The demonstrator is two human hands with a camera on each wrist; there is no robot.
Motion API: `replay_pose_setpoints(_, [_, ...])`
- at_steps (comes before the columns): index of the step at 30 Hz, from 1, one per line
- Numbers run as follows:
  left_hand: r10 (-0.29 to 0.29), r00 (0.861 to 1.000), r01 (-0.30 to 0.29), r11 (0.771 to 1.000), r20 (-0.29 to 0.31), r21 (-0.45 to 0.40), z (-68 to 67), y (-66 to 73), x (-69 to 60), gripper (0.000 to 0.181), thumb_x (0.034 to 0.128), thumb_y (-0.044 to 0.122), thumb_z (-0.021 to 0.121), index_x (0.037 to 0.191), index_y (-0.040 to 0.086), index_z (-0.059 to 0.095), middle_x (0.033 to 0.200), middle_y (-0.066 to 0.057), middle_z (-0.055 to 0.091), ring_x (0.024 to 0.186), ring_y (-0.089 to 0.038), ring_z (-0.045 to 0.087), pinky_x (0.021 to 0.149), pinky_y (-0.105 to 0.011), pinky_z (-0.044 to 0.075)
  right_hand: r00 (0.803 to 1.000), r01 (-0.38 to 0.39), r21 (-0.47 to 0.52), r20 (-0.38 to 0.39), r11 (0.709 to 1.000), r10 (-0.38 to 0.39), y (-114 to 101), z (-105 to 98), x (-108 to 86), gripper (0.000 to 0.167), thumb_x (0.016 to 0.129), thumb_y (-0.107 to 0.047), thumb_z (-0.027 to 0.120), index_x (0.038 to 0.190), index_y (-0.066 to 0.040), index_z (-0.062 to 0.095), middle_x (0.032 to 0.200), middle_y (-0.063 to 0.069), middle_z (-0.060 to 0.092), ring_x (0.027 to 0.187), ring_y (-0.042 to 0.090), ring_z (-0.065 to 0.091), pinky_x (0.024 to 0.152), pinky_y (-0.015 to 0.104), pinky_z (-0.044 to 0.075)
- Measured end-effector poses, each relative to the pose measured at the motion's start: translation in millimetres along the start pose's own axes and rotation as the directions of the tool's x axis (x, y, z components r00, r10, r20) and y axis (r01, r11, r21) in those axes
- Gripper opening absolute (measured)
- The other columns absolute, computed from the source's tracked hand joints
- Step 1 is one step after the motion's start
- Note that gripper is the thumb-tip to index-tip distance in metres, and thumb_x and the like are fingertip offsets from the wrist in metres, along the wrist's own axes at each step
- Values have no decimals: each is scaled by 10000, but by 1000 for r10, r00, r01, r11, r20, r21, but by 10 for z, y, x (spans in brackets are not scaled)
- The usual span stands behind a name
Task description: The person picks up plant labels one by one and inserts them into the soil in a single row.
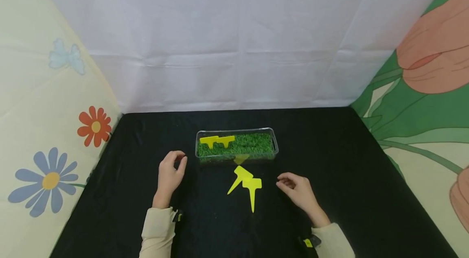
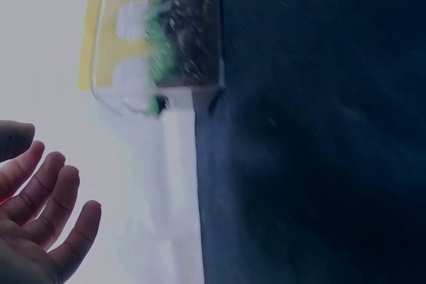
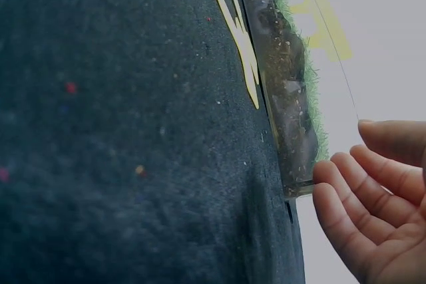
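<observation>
Two flat yellow T-shaped tags (image 1: 252, 193) lay low in mid-frame, long thin tips pointing down, one toward lower left; the left hand (image 1: 171, 172) and right hand (image 1: 298, 191) were either side, fingers loosely bent.

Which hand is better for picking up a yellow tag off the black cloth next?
Right hand, I'd say: it looks empty and sits nearer the two yellow tags in front of the clear tray. The left hand looks empty too, but is farther from them.

place: curtained tabletop booth | white creased backdrop (image 1: 234, 38) | flower-printed side panels (image 1: 417, 115) | black-covered table (image 1: 121, 193)
</observation>
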State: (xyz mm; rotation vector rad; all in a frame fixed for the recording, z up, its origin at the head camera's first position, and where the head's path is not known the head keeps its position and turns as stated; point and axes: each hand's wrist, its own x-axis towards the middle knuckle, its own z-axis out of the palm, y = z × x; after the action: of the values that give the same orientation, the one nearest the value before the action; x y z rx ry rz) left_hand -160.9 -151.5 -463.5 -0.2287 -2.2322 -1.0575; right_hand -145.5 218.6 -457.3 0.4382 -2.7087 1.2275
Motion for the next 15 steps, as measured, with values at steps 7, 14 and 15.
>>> replay_pose_setpoints(7, [-120, 992, 118, 991, 26, 66, -79, -112, -146, 84, 802, -18, 653, 875, -22, 613, 782, -109, 582, 685, -215, 542, 607, -399, 471, 1000, -3, -20, 21, 1000, 3, -5, 3, 39, 99, 761, -1, 696, 855, -7, 663, 749, 15, 638, 610, 86, 574, 559, 247, 486])
replay_pose_setpoints(14, [-182, 983, 179, 980, 36, 87, -125, -160, -216, 89, 811, -11, 643, 892, -24, 608, 793, -112, 581, 690, -220, 548, 609, -405, 468, 997, -39, -21, 72, 999, 40, -14, 27, 80, 98, 771, -18, 698, 862, -8, 664, 751, 15, 636, 617, 98, 568, 566, 247, 480])
replay_pose_setpoints(15, [-180, 983, 176, 981, 34, 84, -128, -162, -214, 88, 811, -12, 643, 891, -25, 608, 791, -114, 580, 689, -222, 548, 609, -408, 468, 995, -41, -26, 86, 999, 43, -20, 36, 96, 98, 773, -24, 699, 864, -9, 664, 751, 14, 636, 619, 101, 570, 568, 248, 480])
